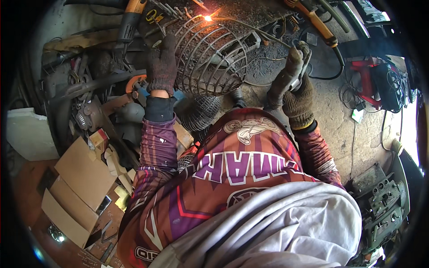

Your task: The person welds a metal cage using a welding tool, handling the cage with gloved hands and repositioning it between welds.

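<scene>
A round cage of curved metal bars [210, 60] stands in front of me on the dark, gritty work area. My left hand [161, 64], in a dark knitted glove, is at the cage's left side and seems to grip its edge; the fingertips are partly hidden. To the right of the cage, my gloved right hand [292, 73] is closed round a welding rod holder, of which only a pale metal edge shows. A long thin welding rod [259, 30] runs from that hand to the cage's far rim. There a bright orange glow [208, 18] burns at the rod's tip.
Orange-and-black power tools lie at the far left [130, 20] and far right [317, 22]. A red-and-black machine [375, 85] with cables sits on the right. Opened cardboard boxes [85, 178] are at the lower left, and a coiled spring-like wire piece [201, 111] lies near my body.
</scene>
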Demonstrator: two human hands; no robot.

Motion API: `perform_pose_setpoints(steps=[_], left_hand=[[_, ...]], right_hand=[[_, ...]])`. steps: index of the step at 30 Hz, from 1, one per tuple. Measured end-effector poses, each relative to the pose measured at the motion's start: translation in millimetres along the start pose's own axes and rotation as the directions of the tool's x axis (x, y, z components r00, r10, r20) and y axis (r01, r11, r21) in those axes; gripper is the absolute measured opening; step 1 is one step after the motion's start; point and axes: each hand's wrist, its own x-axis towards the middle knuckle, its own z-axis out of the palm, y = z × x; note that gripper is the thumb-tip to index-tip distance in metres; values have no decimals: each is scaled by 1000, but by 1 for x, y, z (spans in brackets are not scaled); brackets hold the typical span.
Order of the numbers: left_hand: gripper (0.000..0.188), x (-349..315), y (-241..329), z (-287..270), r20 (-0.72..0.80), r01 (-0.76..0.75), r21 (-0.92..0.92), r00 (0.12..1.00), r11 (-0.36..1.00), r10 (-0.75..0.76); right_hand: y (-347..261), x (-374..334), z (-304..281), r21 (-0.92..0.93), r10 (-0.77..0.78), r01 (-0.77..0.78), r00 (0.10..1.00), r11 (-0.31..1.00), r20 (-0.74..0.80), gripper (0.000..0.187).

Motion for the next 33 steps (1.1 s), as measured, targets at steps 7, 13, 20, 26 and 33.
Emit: perform_pose_setpoints(steps=[7, 13, 20, 26, 33], left_hand=[[55, -3, -10, 5, -17, 56, -118, 998, 991, -58], [66, 2, -12, 9, -23, 132, -27, 991, 991, -133], [65, 1, -21, 8, -8, 20, 55, 1000, 998, -20], [59, -1, -13, 9, -20, -134, 162, 990, 978, 139], [50, -2, -16, 8, -14, -121, 52, 992, 991, 122]], right_hand=[[5, 12, 7, -61, -91, 92, 996, 994, 26, 50], [10, 14, 7, -33, -97, 98, 995, 995, 28, 52], [7, 12, 4, -40, -56, 57, 998, 998, 35, 55], [11, 12, 6, -17, -94, 95, 995, 995, 33, 54], [5, 11, 8, 72, -71, 67, 996, 995, 61, 53]])
